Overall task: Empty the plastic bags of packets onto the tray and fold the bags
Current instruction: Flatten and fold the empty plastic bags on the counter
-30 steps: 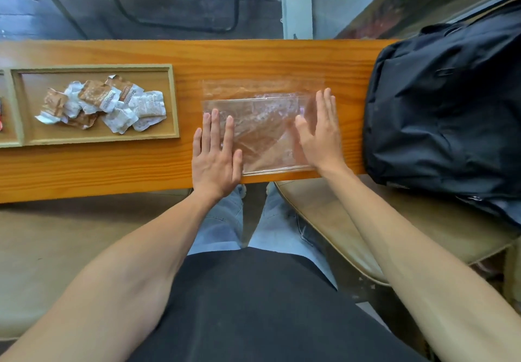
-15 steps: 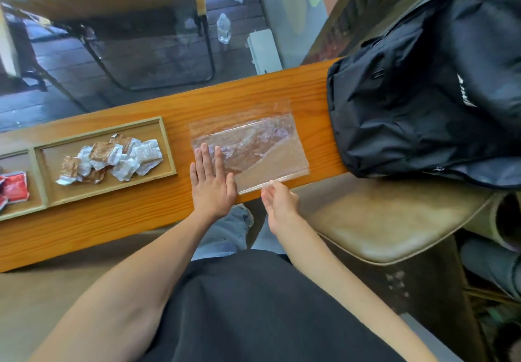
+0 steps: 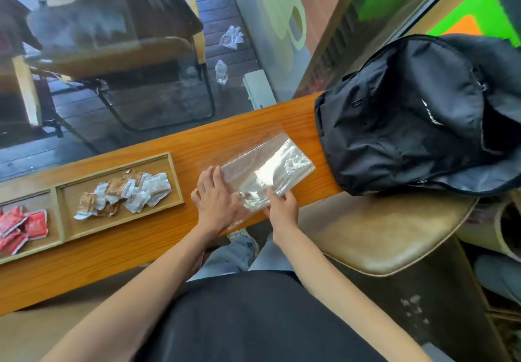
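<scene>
So right now the clear plastic bag (image 3: 262,168) is lying flat on the wooden table (image 3: 112,251), empty as far as I can see, with both hands on its near end. For the grip: the left hand (image 3: 215,202) is spread out flat with straight fingers, pressing down on the bag's near-left corner, not curled round anything. The right hand (image 3: 282,206) sits just to the right of it and pinches the bag's near edge between thumb and fingers, with that edge lifted a little off the wood. Off to the left of the left hand is the wooden tray (image 3: 176,181), and its closer compartment has a loose pile of white and brown packets (image 3: 124,195) in it. One compartment further left there's a bunch of red packets (image 3: 21,227) too. On the other side, right of the right hand and just past the bag's far corner, a black backpack (image 3: 408,124) is slumped on the end of the table, hanging partly over a tan padded seat (image 3: 375,237).
</scene>
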